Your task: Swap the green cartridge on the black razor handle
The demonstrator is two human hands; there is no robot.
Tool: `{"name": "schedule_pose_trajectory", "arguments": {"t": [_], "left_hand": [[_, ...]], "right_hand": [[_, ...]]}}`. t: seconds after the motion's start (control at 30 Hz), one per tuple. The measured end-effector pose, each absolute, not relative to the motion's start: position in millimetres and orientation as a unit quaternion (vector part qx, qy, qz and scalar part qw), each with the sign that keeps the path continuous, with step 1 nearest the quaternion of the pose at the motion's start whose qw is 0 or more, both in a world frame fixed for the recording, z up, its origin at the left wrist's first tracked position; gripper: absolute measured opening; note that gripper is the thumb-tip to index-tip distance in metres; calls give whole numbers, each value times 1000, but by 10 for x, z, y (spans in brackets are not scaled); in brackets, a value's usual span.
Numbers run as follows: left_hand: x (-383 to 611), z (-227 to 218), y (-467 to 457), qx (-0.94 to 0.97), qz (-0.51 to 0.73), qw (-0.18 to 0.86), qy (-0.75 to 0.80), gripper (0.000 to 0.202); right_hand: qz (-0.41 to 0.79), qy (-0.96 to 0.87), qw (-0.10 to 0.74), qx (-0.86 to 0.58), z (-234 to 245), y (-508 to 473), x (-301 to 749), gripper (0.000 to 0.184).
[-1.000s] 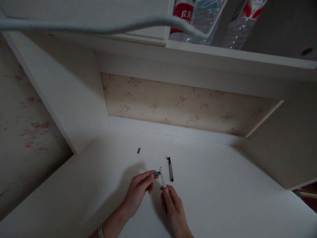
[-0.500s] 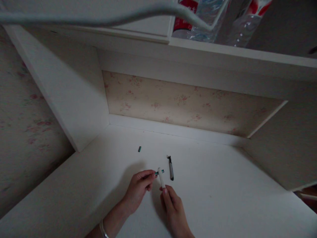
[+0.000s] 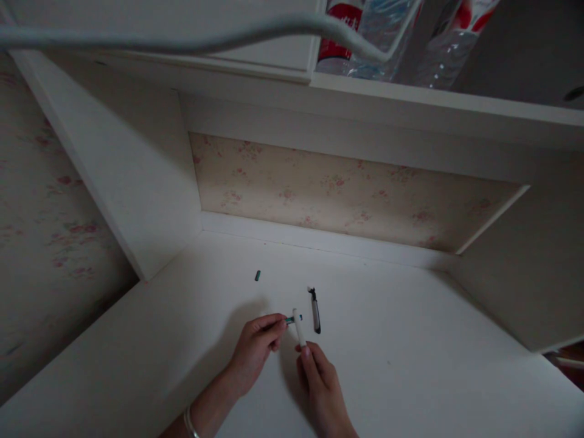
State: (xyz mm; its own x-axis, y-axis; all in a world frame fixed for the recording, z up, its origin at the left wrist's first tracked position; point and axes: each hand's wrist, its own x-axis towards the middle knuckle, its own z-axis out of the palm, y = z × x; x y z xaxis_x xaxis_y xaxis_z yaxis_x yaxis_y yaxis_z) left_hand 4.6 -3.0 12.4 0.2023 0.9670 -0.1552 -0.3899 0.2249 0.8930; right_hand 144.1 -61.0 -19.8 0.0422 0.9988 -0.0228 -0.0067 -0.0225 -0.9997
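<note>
My left hand pinches the left end of a small green-and-dark strip, which looks like a razor blade cartridge. From the right, my right hand grips the lower part of a slim white handle. The handle's top crosses in front of the strip, whose far end shows just beyond it. Whether the two are joined is too small to tell. A grey-and-black razor handle lies on the white desk to the right of the handle. Farther back and left lies another small dark green strip.
The white desk top is bounded by a left side panel and a back rail. Above hangs a shelf with plastic bottles. A blurred pale rod crosses the top of the view.
The white handle has turned slightly in my right hand, its top shifting a little right against the strip. My left hand keeps its place. The whole view has shifted slightly.
</note>
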Motion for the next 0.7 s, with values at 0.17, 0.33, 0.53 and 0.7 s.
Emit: {"name": "schedule_pose_trajectory", "arguments": {"t": [0.17,0.33,0.53,0.7], "left_hand": [[43,101,-19,377,495,674,399,28],[32,101,-20,403,493,658,402,27],[25,65,2,388,511,635,431,36],[22,86,17,365,527,634,431,36]], "right_hand": [[490,-485,502,-521,-236,-607,1446,36],[511,-487,494,-508,-218,-619,1424,37],[487,-416,557,-529,-187,-585,1457,41],[511,-462,513,-513,-193,-616,1458,39]]}}
